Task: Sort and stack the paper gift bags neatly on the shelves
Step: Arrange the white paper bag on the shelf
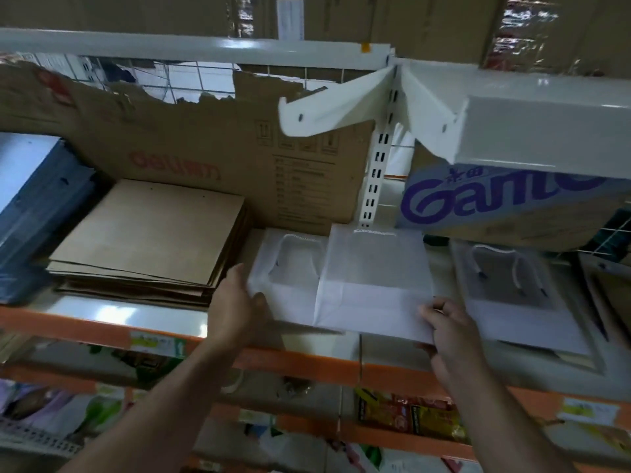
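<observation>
Gripping the white gift bags point(372, 278) on the orange-edged shelf point(307, 365), the left hand point(239, 302) is curling round their left edge, the right hand point(450, 332) pinching the near corner; a brown bag stack point(150, 233) is lying just left, a torn carton point(191, 138) standing behind.

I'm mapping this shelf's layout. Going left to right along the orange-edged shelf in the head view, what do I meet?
blue stack, brown bag stack, left hand, white bag with handles, plain white bag, right hand, second handled white bag
</observation>
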A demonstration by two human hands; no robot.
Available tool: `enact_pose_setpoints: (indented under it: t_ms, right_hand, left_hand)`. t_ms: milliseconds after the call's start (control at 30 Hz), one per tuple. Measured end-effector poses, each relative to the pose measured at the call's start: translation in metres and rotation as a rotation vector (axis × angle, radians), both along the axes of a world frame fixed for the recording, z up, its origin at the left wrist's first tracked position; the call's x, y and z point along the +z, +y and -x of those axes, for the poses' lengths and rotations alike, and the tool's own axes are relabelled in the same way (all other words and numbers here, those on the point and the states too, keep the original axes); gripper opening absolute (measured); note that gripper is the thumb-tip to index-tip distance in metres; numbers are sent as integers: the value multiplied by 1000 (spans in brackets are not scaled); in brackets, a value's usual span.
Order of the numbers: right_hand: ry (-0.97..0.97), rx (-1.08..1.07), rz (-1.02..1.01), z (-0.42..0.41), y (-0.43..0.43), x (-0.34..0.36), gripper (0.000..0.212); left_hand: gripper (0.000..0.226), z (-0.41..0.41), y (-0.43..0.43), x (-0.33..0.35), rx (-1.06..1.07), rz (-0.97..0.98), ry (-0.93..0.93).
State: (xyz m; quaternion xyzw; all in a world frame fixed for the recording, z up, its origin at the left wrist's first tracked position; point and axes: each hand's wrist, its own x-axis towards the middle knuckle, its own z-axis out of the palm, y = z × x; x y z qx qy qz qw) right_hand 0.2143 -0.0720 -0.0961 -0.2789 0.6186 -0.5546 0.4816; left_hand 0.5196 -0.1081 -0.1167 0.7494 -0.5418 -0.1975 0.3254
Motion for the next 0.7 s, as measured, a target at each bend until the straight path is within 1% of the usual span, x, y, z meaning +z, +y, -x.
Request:
enact_pose_setpoints:
  t_ms: [33,67,133,200,300,400,433,500,533,567,633,700]
  right_hand:
    - [5,7,-4,-8,0,0,24]
    - [9,9,-7,-14,0,-1,24]
    - [13,7,-10,-24,1,-1,24]
    - [17,2,-10,-31,1,1,23]
    - [25,13,-6,-41,0,4,22]
    - [12,48,7,-54,-7,7,20]
    - [-3,64,12,-60,-11,9,19]
    - [-41,78,25,-72,-19,12,19]
    - [-48,82,30,-78,-24,12,19]
    - [-37,92,27,-84,-28,11,19]
    - [49,123,-9,-95,-36,3,14]
    - [184,170,-63,-104,-43,-8,5]
  left_hand:
    - [60,-2,4,-3,-81,59,-134]
    - [58,-2,7,-6,-156,89,-241]
    - [43,-2,11,-13,-258,59,-367]
    - [32,-6,12,-19,-307,10,-420]
    - [30,-12,9,-24,-339,18,-411]
    - [36,-12,9,-25,-296,41,-333]
    - [38,-12,11,-23,-259,68,-249]
    - [46,-11,17,-15,-183,119,-2]
    - [53,-10,21,-13,-153,154,116]
    - [61,-10,25,-11,-135,188,190]
    - [72,-11,29,-13,-142,225,230]
    - [77,-12,31,-16,-175,212,199]
